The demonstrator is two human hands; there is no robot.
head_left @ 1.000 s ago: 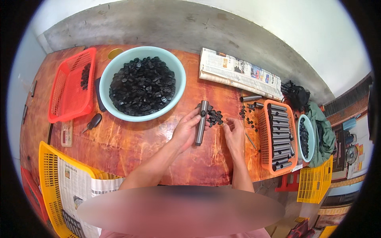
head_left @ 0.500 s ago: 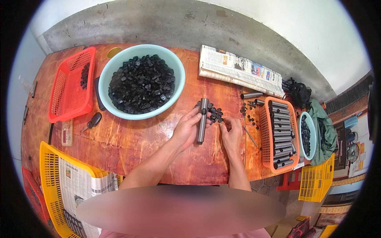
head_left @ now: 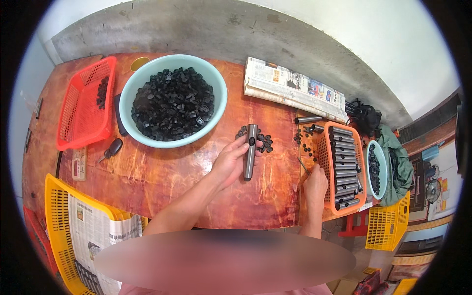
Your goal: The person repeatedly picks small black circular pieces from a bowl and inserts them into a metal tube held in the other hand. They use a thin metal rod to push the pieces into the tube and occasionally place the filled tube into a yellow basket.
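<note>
My left hand (head_left: 228, 164) is closed round a grey metal tube (head_left: 250, 160), held nearly upright above the table. A dark round piece or hole shows in the tube's upper part. Just behind it lies a small pile of black plastic pieces (head_left: 266, 142). My right hand (head_left: 315, 182) is closed on a thin rod (head_left: 304, 166) whose tip points away to the left. Right beside that hand stands an orange basket (head_left: 324, 156) with several metal tubes (head_left: 345, 166) stacked in it.
A pale blue basin (head_left: 222, 93) full of black pieces stands at the back left, near a red basket (head_left: 83, 118) and a key (head_left: 113, 149). Folded newspapers (head_left: 295, 88) lie by the wall. Yellow crates (head_left: 58, 211) flank the table, and a smaller basin (head_left: 383, 167) sits right.
My right hand has moved right, from beside the small pile to the thin rod, and has closed on it. My left hand still holds the tube in nearly the same place.
</note>
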